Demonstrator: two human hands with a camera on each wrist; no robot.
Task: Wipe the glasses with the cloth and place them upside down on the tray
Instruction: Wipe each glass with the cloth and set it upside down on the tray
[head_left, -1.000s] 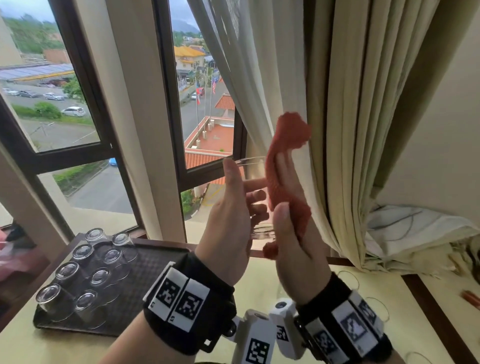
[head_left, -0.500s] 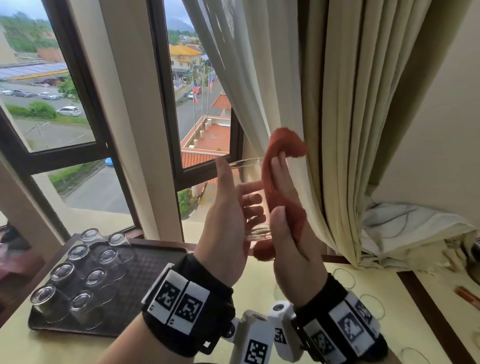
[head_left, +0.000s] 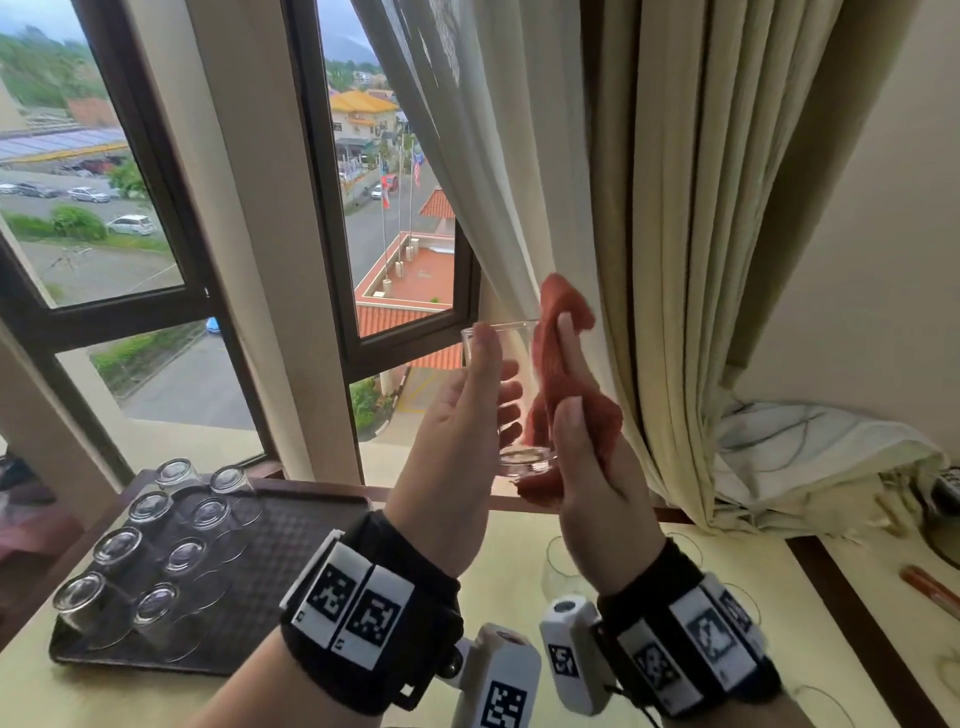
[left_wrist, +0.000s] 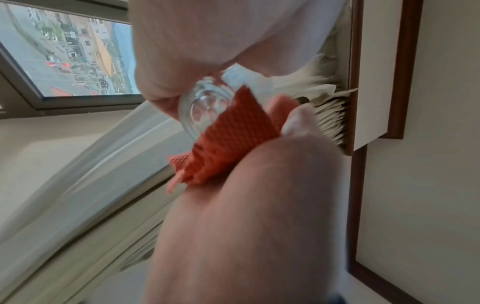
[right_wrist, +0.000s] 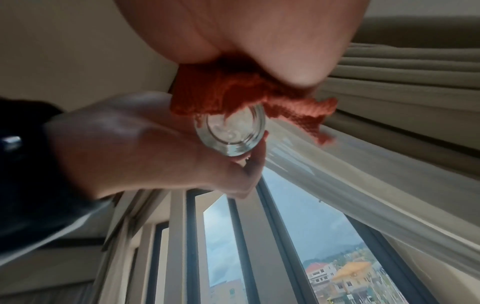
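Observation:
My left hand (head_left: 475, 410) grips a clear drinking glass (head_left: 511, 364) upright in the air before the window, thumb on the near side and fingers round the far side. My right hand (head_left: 576, 415) holds a red-orange cloth (head_left: 561, 364) against the glass's right wall, thumb pinning the cloth. From the wrist views the thick glass base (left_wrist: 201, 111) (right_wrist: 233, 131) shows, with the cloth (left_wrist: 231, 135) (right_wrist: 244, 92) wrapped beside it. A dark tray (head_left: 291, 551) at the lower left carries several glasses (head_left: 150, 509) standing upside down.
More glasses (head_left: 558, 566) stand on the pale table (head_left: 519, 551) under my hands and toward the right. Curtains (head_left: 649, 260) hang close behind the cloth. The window frame (head_left: 322, 208) is straight ahead. An orange pen-like thing (head_left: 930, 587) lies at the far right.
Both hands have sunk a little in view with the glass and cloth. The right hand has slid the cloth along the glass's side; more of the rim shows beside the left thumb.

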